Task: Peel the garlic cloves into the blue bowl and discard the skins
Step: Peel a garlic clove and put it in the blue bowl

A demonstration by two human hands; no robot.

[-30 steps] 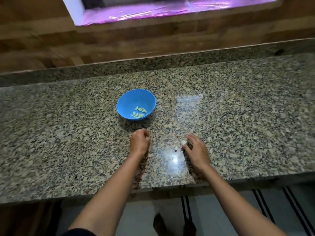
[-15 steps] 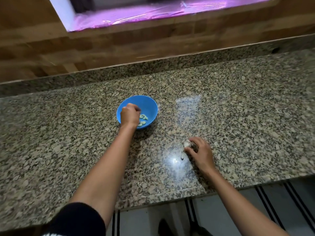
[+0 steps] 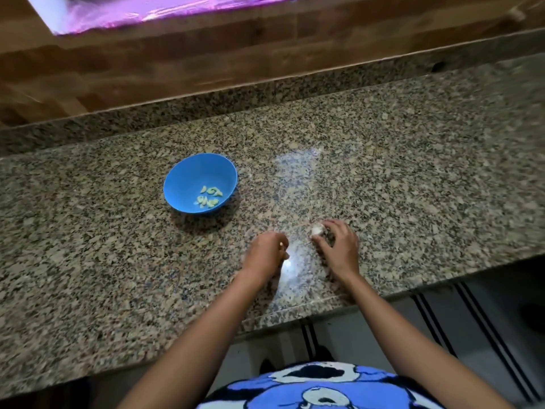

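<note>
The blue bowl stands on the granite counter, left of centre, with several peeled garlic cloves in its bottom. My right hand rests on the counter near the front edge, its fingertips pinching a whitish piece of unpeeled garlic against the stone. My left hand sits just left of it with fingers curled in. A small pale speck shows at its fingertips, and I cannot tell what it is. The two hands are a short gap apart.
A granite upstand and a wooden wall run behind the counter. A purple-lit opening is at the top. The counter's front edge runs under my forearms, with tiled floor and dark stripes below.
My left hand has come back from over the blue bowl to the counter beside my right hand. My right hand has kept hold of the garlic in about the same spot.
</note>
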